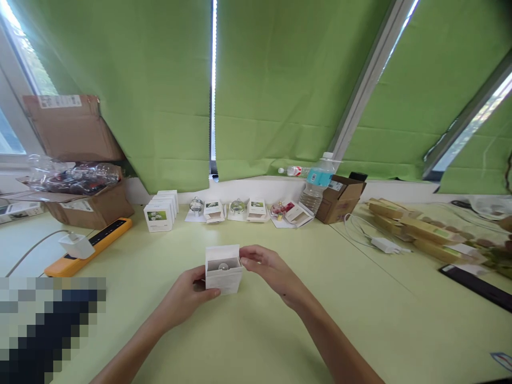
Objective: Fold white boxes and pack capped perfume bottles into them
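Note:
A small white cardboard box (224, 282) stands upright on the table in front of me, its top flap raised at the back. Inside its opening shows the rounded clear top of a glass-like object (223, 266). My left hand (188, 290) is closed around the box's left side, with the thumb across the lower front. At the upper right edge, my right hand (270, 269) has its thumb and fingers on the box's side flap. The fingertips behind the flap are partly hidden.
Several closed white boxes (160, 213) stand in a row at the back left. Along the wall are clear ornaments (237, 206) beside opened boxes, a water bottle (318, 184) and a brown carton (340, 200). An orange power strip (108, 234) lies left; a phone (476, 285) lies right.

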A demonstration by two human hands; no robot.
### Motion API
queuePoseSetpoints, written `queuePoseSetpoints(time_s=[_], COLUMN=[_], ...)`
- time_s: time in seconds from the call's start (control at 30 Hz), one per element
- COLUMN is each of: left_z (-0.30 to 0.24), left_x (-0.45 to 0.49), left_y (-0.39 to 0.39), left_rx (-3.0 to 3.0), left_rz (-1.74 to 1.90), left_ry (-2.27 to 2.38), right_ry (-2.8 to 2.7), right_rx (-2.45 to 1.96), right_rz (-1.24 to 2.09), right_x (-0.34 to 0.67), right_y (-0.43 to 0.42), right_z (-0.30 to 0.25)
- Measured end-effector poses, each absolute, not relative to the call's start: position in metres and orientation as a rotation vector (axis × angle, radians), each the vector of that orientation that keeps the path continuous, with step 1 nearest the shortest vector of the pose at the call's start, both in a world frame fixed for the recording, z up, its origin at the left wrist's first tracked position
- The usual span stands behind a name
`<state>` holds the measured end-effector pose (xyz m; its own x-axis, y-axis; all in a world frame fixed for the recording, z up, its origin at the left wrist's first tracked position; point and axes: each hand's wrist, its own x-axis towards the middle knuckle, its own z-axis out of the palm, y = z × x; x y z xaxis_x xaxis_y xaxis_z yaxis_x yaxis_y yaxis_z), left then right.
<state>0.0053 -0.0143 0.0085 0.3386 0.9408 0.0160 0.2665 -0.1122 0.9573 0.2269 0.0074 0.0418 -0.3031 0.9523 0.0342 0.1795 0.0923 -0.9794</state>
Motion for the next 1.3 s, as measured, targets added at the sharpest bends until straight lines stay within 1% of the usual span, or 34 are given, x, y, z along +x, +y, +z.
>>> queuePoseSetpoints(time_s=[0.1, 0.2, 0.33, 0.53, 0.83, 1.3], left_z=[0.006, 0.006, 0.012, 0.016, 0.006, 0.013], left_x=[0.003, 0.001, -0.002, -0.002, 0.007, 0.01], left_y=[-0.011, -0.011, -0.012, -0.011, -0.012, -0.012], left_rx=[1.543, 1.524, 1.495, 1.374, 1.187, 1.195], left_rz=[0.846, 0.838, 0.835, 1.003, 0.979, 0.979], left_ry=[1.023, 0.989, 1.025, 0.922, 0.866, 0.899], right_ry=[-1.613, -1.611, -1.599, -1.573, -1.563, -1.581], right_rx=[-1.095, -1.06, -1.044, -1.051, -1.059, -1.05], right_rz=[1.452, 1.511, 1.532, 1.541, 1.562, 1.559], right_x=[0.227, 0.227, 0.227, 0.225, 0.222, 0.222], right_y=[0.012, 0.014, 0.015, 0.016, 0.016, 0.015], right_z=[0.036, 0.034, 0.034, 0.033, 0.031, 0.03])
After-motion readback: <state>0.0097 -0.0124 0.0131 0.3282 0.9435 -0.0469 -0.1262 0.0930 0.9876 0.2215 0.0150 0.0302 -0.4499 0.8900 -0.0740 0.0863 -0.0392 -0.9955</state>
